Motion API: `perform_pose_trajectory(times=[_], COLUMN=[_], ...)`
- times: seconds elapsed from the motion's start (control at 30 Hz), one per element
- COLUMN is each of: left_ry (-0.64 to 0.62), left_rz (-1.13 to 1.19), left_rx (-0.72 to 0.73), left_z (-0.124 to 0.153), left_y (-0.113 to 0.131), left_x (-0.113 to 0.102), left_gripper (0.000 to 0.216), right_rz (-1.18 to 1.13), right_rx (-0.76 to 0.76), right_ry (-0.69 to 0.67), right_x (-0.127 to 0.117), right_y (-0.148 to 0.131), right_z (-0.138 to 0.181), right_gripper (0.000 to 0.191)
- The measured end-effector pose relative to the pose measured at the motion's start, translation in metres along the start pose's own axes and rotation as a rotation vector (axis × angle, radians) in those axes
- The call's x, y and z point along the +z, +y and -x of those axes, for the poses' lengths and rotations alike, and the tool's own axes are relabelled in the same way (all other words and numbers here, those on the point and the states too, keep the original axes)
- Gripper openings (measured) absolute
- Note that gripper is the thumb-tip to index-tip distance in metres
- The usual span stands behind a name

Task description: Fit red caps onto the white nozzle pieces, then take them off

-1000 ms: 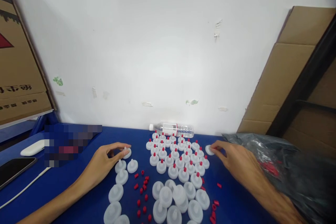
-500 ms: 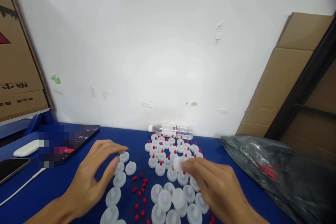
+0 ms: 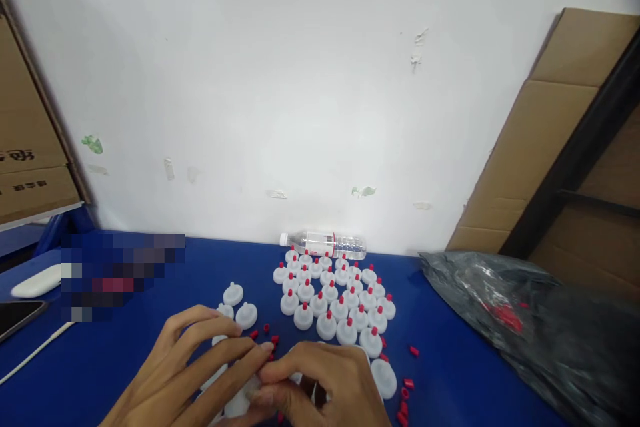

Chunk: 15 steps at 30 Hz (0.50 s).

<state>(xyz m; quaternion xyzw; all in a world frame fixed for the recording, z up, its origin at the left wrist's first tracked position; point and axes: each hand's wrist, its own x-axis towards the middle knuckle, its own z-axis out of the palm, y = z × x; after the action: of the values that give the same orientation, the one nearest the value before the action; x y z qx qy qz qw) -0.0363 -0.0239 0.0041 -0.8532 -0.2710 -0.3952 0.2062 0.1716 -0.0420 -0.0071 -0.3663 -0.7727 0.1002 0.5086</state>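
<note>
A white cap (image 3: 241, 403), a flat, pale plastic disc, sits low at the near edge of the blue counter (image 3: 450, 367), mostly hidden between both hands. The right hand (image 3: 325, 383) has its grip pinched on it. The left hand (image 3: 193, 363) lays long fingers (image 3: 235, 360) against it; I cannot tell whether it grasps. Beyond stand rows of red-tipped caps (image 3: 330, 293), with loose red tips (image 3: 265, 329) and plain caps (image 3: 233, 293) just beside. A water bottle (image 3: 325, 243) lies by the wall, and a black bag (image 3: 525, 320) at the right.

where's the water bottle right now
The water bottle lies on its side against the wall, center of the head view, just behind the red-tipped white caps.
</note>
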Motion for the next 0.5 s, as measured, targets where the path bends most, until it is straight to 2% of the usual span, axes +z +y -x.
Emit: perform_pose_trajectory(times=[0.07,0.13,0.27,0.4,0.5], left_ry=[-0.007,-0.017,-0.005,0.003,-0.017], left_rz=[-0.043,-0.066,-0.002,0.023,0.146], left_rx=[0.054,0.062,0.004,0.025,-0.010], left_z=[-0.004,-0.006,-0.011,-0.016,-0.014], left_y=[-0.003,-0.003,0.001,0.008,0.013], left_x=[0.000,-0.001,-0.003,-0.003,-0.002], left_gripper=[0.028,0.027,0.017,0.016,0.013], right_rz=[0.123,0.340,0.691,0.746,0.746], right_rx=[-0.127,-0.281,-0.439,-0.515,-0.597], right_ry=[-0.026,-0.025,0.003,0.013,0.026], right_x=[-0.013,-0.018,-0.012,-0.007,-0.013], right_y=[-0.001,-0.004,-0.007,-0.005,-0.005], right_z=[-0.004,-0.006,-0.005,-0.005,-0.009], right_gripper=[0.020,0.009,0.006,0.004,0.008])
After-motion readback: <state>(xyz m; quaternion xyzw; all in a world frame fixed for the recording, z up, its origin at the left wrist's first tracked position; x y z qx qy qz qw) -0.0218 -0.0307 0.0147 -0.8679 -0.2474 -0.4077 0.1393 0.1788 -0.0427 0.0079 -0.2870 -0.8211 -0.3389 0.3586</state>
